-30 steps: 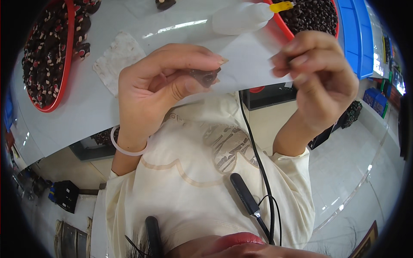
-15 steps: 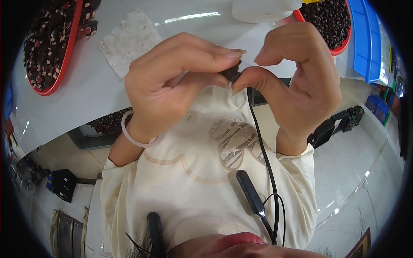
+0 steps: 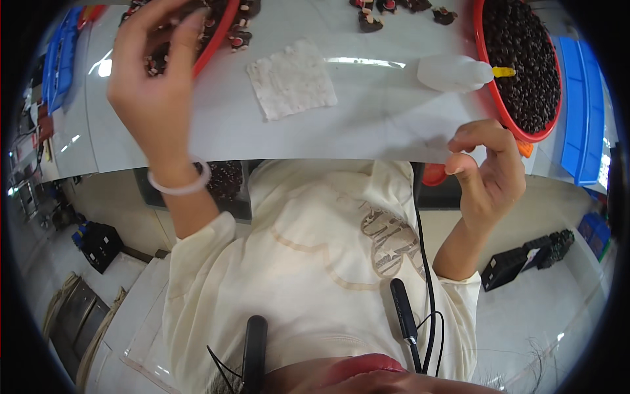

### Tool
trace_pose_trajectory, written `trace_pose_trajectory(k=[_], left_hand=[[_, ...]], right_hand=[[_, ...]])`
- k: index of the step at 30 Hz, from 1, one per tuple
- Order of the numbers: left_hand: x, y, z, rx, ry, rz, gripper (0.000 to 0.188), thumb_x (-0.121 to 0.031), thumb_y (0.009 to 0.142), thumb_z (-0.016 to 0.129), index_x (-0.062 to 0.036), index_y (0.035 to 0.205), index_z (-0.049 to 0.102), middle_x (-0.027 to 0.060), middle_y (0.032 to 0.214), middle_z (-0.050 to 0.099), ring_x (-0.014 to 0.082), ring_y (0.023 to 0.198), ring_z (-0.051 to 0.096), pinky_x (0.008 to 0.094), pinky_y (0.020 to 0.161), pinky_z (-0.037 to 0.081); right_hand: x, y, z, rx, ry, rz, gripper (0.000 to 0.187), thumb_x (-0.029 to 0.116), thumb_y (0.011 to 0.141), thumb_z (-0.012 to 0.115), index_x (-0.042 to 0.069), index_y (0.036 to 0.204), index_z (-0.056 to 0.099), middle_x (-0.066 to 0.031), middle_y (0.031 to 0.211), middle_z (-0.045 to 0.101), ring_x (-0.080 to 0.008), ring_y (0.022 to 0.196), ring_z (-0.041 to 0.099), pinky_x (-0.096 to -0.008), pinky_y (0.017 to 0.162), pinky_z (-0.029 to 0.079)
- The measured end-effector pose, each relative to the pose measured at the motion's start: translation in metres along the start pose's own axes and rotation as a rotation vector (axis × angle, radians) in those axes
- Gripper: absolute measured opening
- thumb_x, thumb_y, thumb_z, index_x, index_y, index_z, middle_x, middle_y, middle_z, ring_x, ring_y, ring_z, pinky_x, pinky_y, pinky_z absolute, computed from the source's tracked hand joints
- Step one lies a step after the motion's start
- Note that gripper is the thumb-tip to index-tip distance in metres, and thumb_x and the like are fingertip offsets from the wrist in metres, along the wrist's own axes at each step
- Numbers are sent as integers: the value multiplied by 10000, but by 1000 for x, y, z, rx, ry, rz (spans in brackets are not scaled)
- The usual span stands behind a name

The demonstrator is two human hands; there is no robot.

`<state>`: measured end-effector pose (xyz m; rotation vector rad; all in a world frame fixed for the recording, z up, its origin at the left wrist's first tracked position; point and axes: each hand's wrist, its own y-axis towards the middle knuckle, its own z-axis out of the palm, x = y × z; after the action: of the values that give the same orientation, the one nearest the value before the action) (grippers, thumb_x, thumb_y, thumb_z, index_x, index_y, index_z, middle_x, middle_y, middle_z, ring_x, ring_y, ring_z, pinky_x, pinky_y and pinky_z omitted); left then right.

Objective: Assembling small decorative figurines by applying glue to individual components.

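Observation:
My left hand point(image 3: 154, 85), with a pale bracelet point(image 3: 180, 187) on its wrist, reaches over the red-rimmed tray point(image 3: 220, 39) at the far left. Many small dark pieces with pink and red parts lie in that tray. Motion smears the fingers, and their ends reach the top of the picture, so anything between them is hidden. My right hand point(image 3: 489, 171) hovers by the table's near edge on the right. Its thumb and index finger are curved with a gap between their tips, and nothing shows in it. The red tray point(image 3: 502, 108) of dark, bean-like pieces point(image 3: 525, 72) is close to it.
A white cloth point(image 3: 292, 79) lies flat mid-table. A white squeeze bottle point(image 3: 453, 72) with a yellow tip point(image 3: 504, 71) lies against the right tray. Several finished-looking dark pieces point(image 3: 371, 20) sit at the back. Blue bins point(image 3: 584, 111) stand right. A black cable point(image 3: 426, 282) hangs down my front.
My hands have parted. The left has gone from the dark piece at the middle to the left tray; the right has moved down and right. The view has shifted, showing more of the table.

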<state>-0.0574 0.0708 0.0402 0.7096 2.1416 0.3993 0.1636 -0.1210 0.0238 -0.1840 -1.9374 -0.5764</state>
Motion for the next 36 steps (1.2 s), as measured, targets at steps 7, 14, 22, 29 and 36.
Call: trace_pose_trajectory(k=[7, 14, 22, 29, 36], left_hand=[[26, 43, -39, 301, 522, 53, 249, -137, 851, 545, -91, 1091, 596, 103, 1068, 586, 203, 926, 573, 275, 776, 464], [-20, 67, 22, 531, 370, 199, 288, -151, 797, 585, 17, 1030, 558, 184, 1051, 549, 346, 897, 557, 387, 829, 436], [-15, 75, 41, 588, 520, 302, 281, -165, 783, 607, 22, 982, 540, 200, 1017, 575, 356, 906, 559, 390, 821, 445], [-30, 43, 21, 268, -444, -181, 205, -32, 743, 588, 7, 942, 562, 167, 963, 587, 324, 840, 571, 348, 768, 463], [-43, -15, 33, 617, -1206, -394, 233, -101, 883, 478, 54, 1042, 545, 190, 1082, 574, 187, 834, 621, 244, 708, 501]], right_hand=[[0, -2, -3, -7, -40, -13, 195, 49, 680, 737, -10, 735, 559, -58, 682, 588, -134, 592, 500, -228, 522, 363], [2, -2, -2, -4, -51, -33, 167, 9, 681, 721, -8, 718, 559, -52, 669, 587, -132, 572, 496, -223, 512, 361], [3, -8, -12, -15, -55, -3, 155, -5, 691, 708, -10, 720, 555, -49, 668, 585, -125, 575, 492, -218, 518, 364], [-11, 0, -14, -147, -11, 29, 136, -50, 716, 670, -28, 784, 554, -59, 749, 571, -103, 655, 479, -203, 594, 366], [-17, 33, 21, -214, -181, -59, 314, 8, 689, 719, -14, 969, 577, -82, 989, 617, -133, 867, 576, -243, 758, 455]])
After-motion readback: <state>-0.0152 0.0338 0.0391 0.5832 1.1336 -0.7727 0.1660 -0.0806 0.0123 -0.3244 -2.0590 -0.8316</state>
